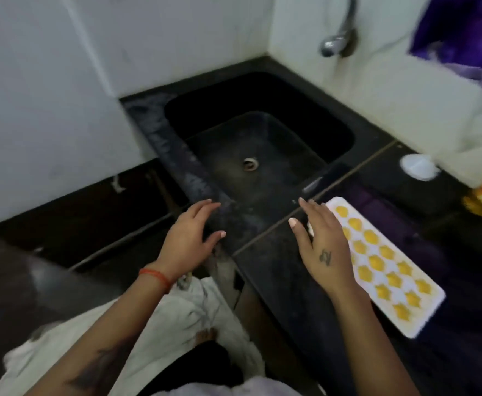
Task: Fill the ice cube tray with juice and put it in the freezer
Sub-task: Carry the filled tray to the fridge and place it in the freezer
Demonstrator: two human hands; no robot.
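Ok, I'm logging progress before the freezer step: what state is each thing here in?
Tray: flat on the counter, cells filled with yellow juice.
Left hand: open, holding nothing, over the counter edge.
Right hand: open, holding nothing, beside the tray's left edge; contact unclear.
Sink: no dishes, drain uncovered.
Tap: no water running.

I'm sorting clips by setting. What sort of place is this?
Most likely a home kitchen: a dark stone counter with a sunken black sink, a wall tap on white tiles, and a white ice cube tray filled with yellow juice.
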